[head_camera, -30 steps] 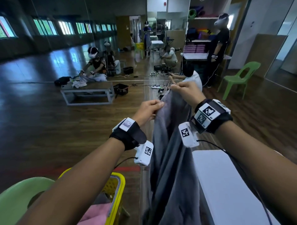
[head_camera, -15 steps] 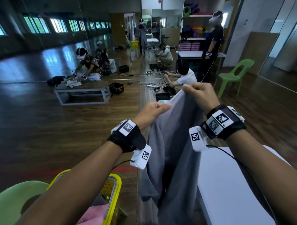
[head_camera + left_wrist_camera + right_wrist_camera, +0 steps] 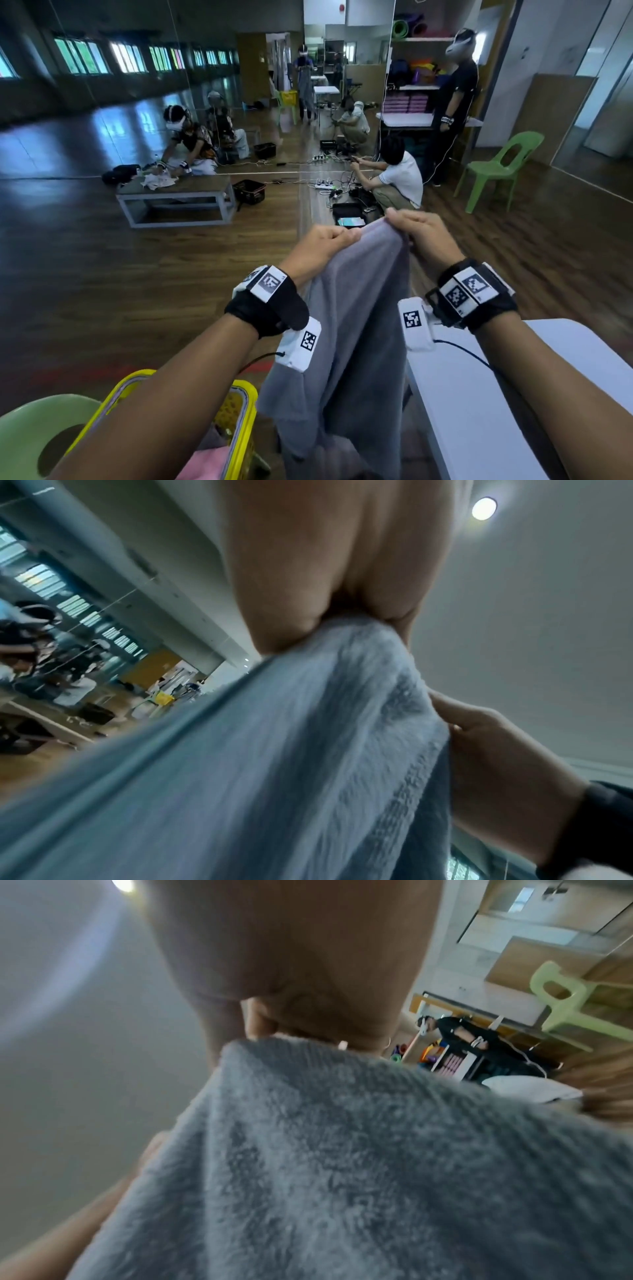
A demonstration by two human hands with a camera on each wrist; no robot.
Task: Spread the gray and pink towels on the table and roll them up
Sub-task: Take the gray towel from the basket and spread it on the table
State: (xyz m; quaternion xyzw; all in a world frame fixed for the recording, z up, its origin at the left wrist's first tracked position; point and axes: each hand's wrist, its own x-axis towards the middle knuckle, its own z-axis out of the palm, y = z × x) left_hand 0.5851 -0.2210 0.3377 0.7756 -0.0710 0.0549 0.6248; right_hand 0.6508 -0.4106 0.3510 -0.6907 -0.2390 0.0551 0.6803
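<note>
I hold the gray towel (image 3: 356,325) up in the air in front of me, and it hangs down in long folds beside the white table (image 3: 479,404). My left hand (image 3: 329,243) pinches its top edge on the left. My right hand (image 3: 416,229) pinches the same edge a short way to the right. Both wrist views show the fluffy gray towel (image 3: 291,750) (image 3: 342,1150) bunched under curled fingers. The pink towel (image 3: 205,462) lies in the yellow basket (image 3: 239,418) at the lower left.
A green chair (image 3: 30,435) carries the basket at my left. Ahead on the wooden floor are a low bench (image 3: 178,202), a crouching person (image 3: 397,178) among cables, a standing person (image 3: 452,102) and another green chair (image 3: 496,168).
Both hands have come lower and nearer to me with the towel. The stretch of top edge between them has grown a little wider, and the towel hangs more spread.
</note>
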